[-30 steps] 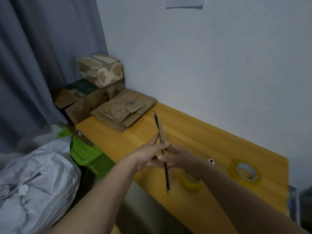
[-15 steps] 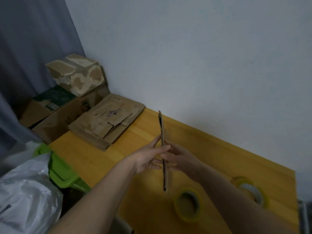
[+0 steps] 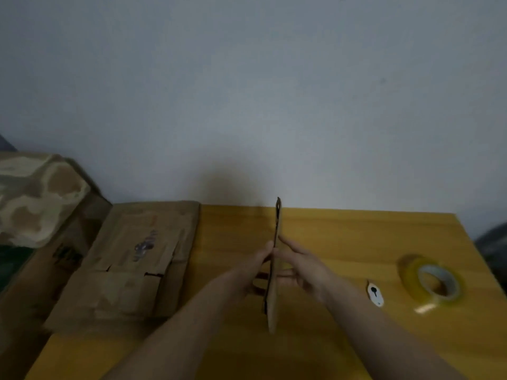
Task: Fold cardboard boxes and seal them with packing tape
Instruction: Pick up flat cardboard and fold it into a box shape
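1. Two hands are seen pressed flat against a thin, flattened brown cardboard box blank (image 3: 275,270), which is held edge-on and upright above the yellow wooden table (image 3: 343,237). The left hand (image 3: 253,266) lies against its left face, the right hand (image 3: 301,266) against its right face; fingers are straight, nothing is pinched.
2. Risk: the blank is judged likely to slip down between the palms, since it is held by flat pressure alone and its lower edge appears unsupported.
3. Risk: if the faces are not pulled apart squarely, the blank may be creased off its score lines and a skewed box obtained.
4. Risk: the roll of yellowish clear packing tape (image 3: 430,281) lies well to the right, near the table's edge; it could be knocked off by a sweeping right forearm.
5. Risk: the small white cutter-like object (image 3: 375,293) lies just beside the right forearm and could be brushed. Its type cannot be confirmed.
6. Risk: the stack of flattened brown cardboard (image 3: 131,267) at left limits room for opening the blank.
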{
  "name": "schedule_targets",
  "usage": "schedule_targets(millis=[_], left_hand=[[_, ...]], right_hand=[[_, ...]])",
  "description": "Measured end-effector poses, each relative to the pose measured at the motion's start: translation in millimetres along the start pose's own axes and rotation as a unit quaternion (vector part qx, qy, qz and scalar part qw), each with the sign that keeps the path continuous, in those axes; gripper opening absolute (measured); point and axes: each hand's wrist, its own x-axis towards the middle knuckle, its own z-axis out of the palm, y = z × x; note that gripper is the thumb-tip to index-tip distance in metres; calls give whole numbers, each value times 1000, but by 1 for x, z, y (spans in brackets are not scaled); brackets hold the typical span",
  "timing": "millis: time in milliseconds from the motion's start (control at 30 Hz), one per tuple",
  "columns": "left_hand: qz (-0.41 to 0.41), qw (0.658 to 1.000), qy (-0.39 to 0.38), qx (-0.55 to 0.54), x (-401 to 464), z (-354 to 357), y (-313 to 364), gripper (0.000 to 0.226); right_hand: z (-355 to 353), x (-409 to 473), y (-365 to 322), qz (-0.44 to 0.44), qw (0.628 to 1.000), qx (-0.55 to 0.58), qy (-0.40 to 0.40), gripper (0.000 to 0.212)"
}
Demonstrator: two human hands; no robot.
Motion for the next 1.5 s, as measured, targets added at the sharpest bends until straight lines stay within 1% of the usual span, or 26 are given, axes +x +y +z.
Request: schedule_targets(millis=[67, 167, 233, 300, 433, 567, 633, 700, 767, 833, 900, 933, 1000, 1067, 1133, 1267, 1367, 1500], left_hand=[[4, 1000, -27, -2, 5, -9, -7, 69], [9, 999, -43, -4, 8, -13, -20, 65], [17, 999, -31, -12, 10, -10, -27, 54], [19, 1000, -15, -14, 9, -8, -31, 51], [5, 1000, 0, 8, 8, -5, -54, 56], [18, 999, -23, 27, 6, -5, -64, 65], [15, 999, -15, 31, 6, -6, -65, 72], [4, 999, -8, 46, 8, -6, -68, 73], [-9, 998, -3, 64, 7, -5, -68, 67], [-11, 994, 14, 106, 6, -5, -69, 53], [-9, 986, 36, 160, 8, -9, -70, 40], [-9, 982, 68, 175, 9, -13, -69, 33], [2, 976, 157, 152, 10, -23, -66, 23], [29, 962, 238, 132, 15, -32, -60, 22], [46, 945, 291, 140, 17, -36, -50, 18], [45, 929, 319, 184, 20, -40, -38, 19], [48, 920, 319, 223, 19, -38, -39, 25], [46, 920, 303, 245, 22, -27, -47, 19]], right_hand=[[8, -1, 5, -5, 999, 28, 22, 59], [22, -1, 17, -4, 996, 41, 73, 55], [26, 2, 23, 2, 995, 43, 87, 55], [27, 3, 29, 7, 995, 36, 95, 56], [27, -3, 42, 26, 995, -15, 95, 58], [21, -7, 49, 28, 991, -55, 116, 47], [19, -7, 49, 36, 989, -73, 122, 47], [21, -6, 47, 38, 983, -119, 135, 45], [25, -4, 46, 33, 971, -184, 151, 44], [29, -2, 45, 27, 956, -243, 160, 41], [26, -1, 44, 20, 944, -285, 166, 34], [23, -2, 43, 16, 940, -296, 168, 32], [17, -3, 40, 10, 939, -301, 169, 31], [12, -5, 34, 2, 938, -309, 160, 30], [9, -7, 30, 2, 937, -318, 143, 29], [6, -11, 30, 6, 943, -305, 135, 34], [5, -14, 33, 0, 948, -282, 148, 35], [0, -13, 41, 19, 945, -277, 171, 35]])
